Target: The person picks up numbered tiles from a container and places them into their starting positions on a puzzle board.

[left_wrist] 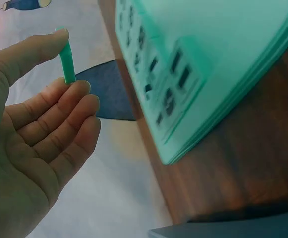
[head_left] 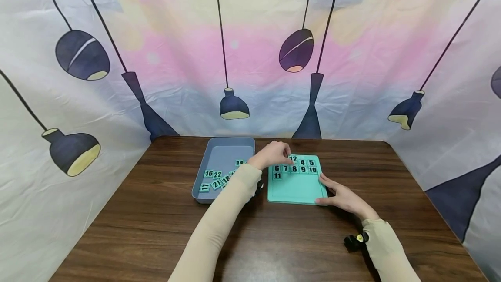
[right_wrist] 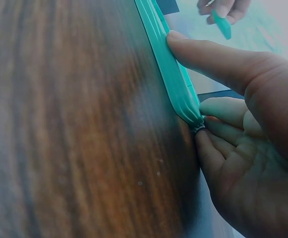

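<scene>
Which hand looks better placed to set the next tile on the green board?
Likely the left hand: it pinches a green tile near the far edge of the green board. The right hand holds no tile and grips the board's near right corner.

Brown wooden table (head_left: 129, 229), grey tray (head_left: 227, 153), turquoise board (head_left: 297, 189) alongside

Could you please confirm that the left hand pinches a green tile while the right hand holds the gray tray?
Not quite: the right hand holds the green board, not the gray tray, as the head view shows. The left hand pinches a green tile.
</scene>
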`<act>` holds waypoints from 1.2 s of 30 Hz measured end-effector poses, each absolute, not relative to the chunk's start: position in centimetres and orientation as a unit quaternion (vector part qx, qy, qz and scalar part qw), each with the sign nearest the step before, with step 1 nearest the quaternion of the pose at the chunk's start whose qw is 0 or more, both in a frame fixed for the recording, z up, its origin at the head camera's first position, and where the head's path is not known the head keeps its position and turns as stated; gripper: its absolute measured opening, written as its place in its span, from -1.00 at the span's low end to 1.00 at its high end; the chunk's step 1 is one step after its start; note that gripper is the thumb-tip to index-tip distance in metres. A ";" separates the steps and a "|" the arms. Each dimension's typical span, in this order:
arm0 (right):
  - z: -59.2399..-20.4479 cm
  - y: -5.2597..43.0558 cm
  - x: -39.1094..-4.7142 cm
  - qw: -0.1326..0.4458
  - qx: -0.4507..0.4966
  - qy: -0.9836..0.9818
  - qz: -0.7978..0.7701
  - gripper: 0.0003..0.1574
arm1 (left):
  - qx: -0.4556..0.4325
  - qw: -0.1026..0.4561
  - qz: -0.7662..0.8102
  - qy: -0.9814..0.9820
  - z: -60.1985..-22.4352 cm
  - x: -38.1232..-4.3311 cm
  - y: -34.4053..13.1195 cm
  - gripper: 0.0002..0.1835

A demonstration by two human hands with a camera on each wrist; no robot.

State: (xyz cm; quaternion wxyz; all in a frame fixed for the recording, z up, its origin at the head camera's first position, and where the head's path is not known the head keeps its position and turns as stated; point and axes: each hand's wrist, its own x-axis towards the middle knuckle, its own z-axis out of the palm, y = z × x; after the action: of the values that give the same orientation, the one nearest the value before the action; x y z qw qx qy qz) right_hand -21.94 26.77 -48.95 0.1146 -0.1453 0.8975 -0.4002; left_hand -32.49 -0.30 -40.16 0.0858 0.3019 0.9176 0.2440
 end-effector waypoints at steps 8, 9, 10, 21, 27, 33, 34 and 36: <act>-48.9 26.8 -21.9 0.112 -0.144 0.900 -0.396 0.22 | 0.304 0.103 0.231 0.919 -42.4 -32.3 -0.4 -0.72; -48.9 26.8 -21.9 0.112 -0.143 0.900 -0.395 0.23 | 0.303 0.107 0.225 0.920 -42.6 -32.3 -0.4 -0.73; -48.9 26.8 -21.8 0.113 -0.142 0.901 -0.395 0.23 | 0.302 0.109 0.220 0.921 -42.8 -32.2 -0.4 -0.74; -48.8 26.7 -21.8 0.110 -0.140 0.901 -0.396 0.23 | 0.311 0.121 0.182 0.925 -43.6 -31.9 -0.6 -0.55; -48.8 26.8 -21.8 0.109 -0.141 0.901 -0.395 0.23 | 0.321 0.114 0.154 0.927 -43.8 -31.8 -0.8 -0.67; -48.9 26.8 -21.9 0.104 -0.145 0.903 -0.391 0.24 | 0.317 0.105 0.121 0.935 -44.1 -31.7 -0.8 -0.71; -48.9 26.8 -21.9 0.104 -0.144 0.903 -0.392 0.24 | 0.318 0.104 0.118 0.935 -44.1 -31.7 -0.8 -0.70; -48.8 26.8 -21.8 0.104 -0.144 0.902 -0.393 0.24 | 0.319 0.104 0.118 0.935 -44.0 -31.5 -0.8 -0.70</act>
State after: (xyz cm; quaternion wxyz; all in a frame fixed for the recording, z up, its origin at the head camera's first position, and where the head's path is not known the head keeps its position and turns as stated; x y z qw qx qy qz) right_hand -21.82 26.83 -48.85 0.1044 -0.1439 0.9022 -0.3931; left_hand -31.53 -0.79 -44.04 0.1037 0.3185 0.9348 0.1177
